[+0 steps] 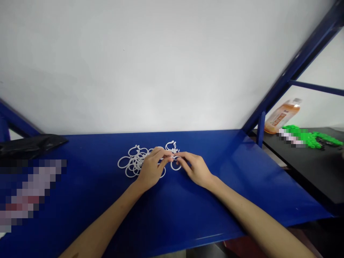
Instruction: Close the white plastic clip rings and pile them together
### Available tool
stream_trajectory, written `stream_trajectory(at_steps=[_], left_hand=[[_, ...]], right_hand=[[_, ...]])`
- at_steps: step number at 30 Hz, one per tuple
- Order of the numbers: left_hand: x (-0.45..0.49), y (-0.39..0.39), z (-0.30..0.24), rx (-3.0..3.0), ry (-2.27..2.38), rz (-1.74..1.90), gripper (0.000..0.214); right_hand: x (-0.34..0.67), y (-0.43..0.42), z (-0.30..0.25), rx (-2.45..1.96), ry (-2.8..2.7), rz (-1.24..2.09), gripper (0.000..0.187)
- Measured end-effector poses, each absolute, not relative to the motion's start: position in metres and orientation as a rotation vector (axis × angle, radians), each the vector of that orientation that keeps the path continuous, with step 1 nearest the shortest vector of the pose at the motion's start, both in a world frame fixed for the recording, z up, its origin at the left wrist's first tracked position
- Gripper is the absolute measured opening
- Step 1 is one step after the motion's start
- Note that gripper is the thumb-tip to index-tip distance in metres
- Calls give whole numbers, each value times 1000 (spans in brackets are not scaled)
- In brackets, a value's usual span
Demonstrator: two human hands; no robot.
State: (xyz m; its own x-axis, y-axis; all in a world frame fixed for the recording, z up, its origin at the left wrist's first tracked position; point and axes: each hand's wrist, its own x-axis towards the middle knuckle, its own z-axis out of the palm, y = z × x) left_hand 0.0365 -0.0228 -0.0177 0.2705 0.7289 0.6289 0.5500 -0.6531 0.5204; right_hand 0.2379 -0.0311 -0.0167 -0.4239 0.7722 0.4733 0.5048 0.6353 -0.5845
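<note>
A pile of several white plastic rings (132, 162) lies on the blue table (188, 211) near the white wall. My left hand (152, 167) rests over the right side of the pile, fingers curled and pinched on a white ring. My right hand (195, 167) meets it from the right, fingertips pinched on the same white ring (175, 162). Both forearms reach in from the bottom edge.
A black bag (29, 144) lies at the far left. A blue metal frame post (292, 68) rises on the right. Beyond it, a black table (311, 168) holds an orange bottle (282, 115) lying down and several green pieces (314, 138).
</note>
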Motion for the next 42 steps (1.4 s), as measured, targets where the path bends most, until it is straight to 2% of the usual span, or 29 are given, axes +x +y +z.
stream_trajectory(at_steps=[8, 15, 18, 21, 24, 29, 32, 38, 42], left_hand=[[36, -26, -18, 2331, 1118, 1365, 25], [36, -26, -23, 2428, 1159, 1253, 27], [36, -21, -29, 2574, 1376, 1088, 20], [33, -16, -35, 2703, 1540, 887, 30], [29, -12, -39, 2756, 1585, 781, 25], [29, -12, -39, 2803, 1601, 742, 17], [32, -13, -38, 2802, 1601, 747, 24], [35, -14, -39, 2797, 1630, 755, 23], [33, -12, -38, 2816, 1668, 714, 18]], right_hand=[[240, -38, -4, -850, -2235, 533, 21], [246, -36, 1, -779, -2342, 382, 27], [262, -18, -3, -1028, -2313, 187, 28], [285, 2, -6, -1543, -2159, -7, 26], [308, 13, -6, -1976, -2086, -136, 25], [321, 17, -4, -2183, -2024, -142, 24], [310, 14, -6, -2003, -2023, -142, 27], [253, -2, -28, -1133, -2358, 75, 38], [236, -1, -39, -1040, -2389, 23, 19]])
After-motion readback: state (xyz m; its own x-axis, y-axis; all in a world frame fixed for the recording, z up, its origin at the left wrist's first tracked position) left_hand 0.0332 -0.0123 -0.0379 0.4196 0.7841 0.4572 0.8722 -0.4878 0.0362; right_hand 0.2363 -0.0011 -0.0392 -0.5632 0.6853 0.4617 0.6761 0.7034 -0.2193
